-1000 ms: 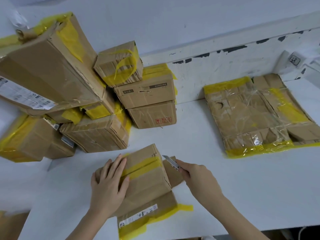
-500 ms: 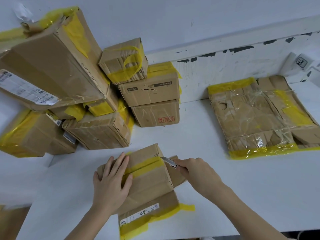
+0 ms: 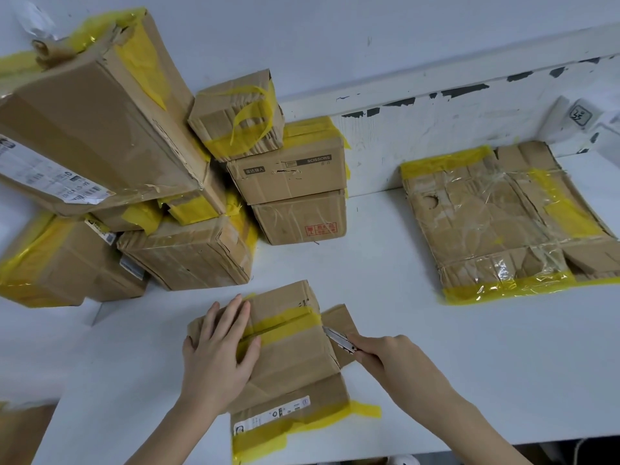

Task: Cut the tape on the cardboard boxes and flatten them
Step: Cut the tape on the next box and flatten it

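Left hand point(image 3: 218, 357) flat on the near cardboard box point(image 3: 288, 350), right hand point(image 3: 396, 360) gripping a utility knife point(image 3: 339, 338), blade at the box's yellow tape point(image 3: 285, 325)

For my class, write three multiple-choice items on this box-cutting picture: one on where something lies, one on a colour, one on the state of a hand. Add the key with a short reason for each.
1. Where does the flattened cardboard lie?
A. On the table's right side, by the wall
B. Under the left hand
C. On top of the box stack

2. What colour is the tape strip across the box being worked on?
A. Red
B. Yellow
C. Black

3. What is the left hand doing?
A. Hanging idle off the table
B. Holding the knife
C. Pressing on the box top

Key:
1 A, it lies flat to the right, its far edge at the wall.
2 B, the strip over the seam is yellow.
3 C, its fingers spread over the box, while the right hand has the utility knife in its grip.
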`<act>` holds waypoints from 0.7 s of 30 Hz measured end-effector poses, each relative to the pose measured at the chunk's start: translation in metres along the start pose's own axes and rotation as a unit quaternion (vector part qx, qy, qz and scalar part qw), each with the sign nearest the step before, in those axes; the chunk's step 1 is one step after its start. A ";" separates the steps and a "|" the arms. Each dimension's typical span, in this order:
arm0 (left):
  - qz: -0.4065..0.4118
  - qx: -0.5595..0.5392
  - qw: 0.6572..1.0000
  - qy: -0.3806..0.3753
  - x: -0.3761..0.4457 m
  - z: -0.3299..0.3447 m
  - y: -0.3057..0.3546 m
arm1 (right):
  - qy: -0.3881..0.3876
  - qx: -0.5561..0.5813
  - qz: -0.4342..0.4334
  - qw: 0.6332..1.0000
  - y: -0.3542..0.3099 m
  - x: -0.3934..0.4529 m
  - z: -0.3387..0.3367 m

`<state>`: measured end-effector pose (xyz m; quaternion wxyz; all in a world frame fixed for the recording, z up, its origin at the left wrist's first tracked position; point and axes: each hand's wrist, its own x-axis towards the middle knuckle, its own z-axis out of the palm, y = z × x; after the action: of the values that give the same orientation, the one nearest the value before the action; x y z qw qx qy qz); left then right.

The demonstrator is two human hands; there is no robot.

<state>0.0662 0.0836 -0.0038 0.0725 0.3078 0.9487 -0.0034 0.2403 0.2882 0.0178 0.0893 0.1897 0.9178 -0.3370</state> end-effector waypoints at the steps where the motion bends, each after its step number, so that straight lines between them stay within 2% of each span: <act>1: 0.000 -0.002 1.000 -0.001 0.000 0.000 0.000 | -0.001 0.002 -0.001 1.000 0.000 -0.003 0.000; 7: 0.004 -0.002 1.000 0.000 0.000 0.001 -0.002 | -0.014 0.032 0.001 0.999 0.007 -0.018 0.000; 8: 0.002 0.001 1.000 0.000 0.000 0.000 -0.003 | 0.002 0.050 0.007 0.999 0.009 -0.017 0.000; 11: -0.011 0.012 1.000 0.002 -0.002 -0.002 0.001 | 0.110 0.116 0.064 0.985 0.024 -0.010 0.006; 16: -0.081 0.073 0.994 0.029 -0.007 -0.008 0.008 | 0.080 0.014 0.185 0.979 0.057 0.007 0.042; 18: -0.115 0.105 0.987 0.031 -0.008 -0.011 0.009 | 0.082 -0.004 0.212 0.974 0.066 0.009 0.056; 21: -0.115 0.143 0.983 0.029 -0.010 -0.015 0.008 | 0.106 -0.061 0.221 0.968 0.072 0.010 0.068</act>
<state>0.0771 0.0848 0.0123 -0.0011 0.2040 0.9691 -0.1383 0.2630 0.2976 -0.0785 0.0751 0.4164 0.8763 -0.2302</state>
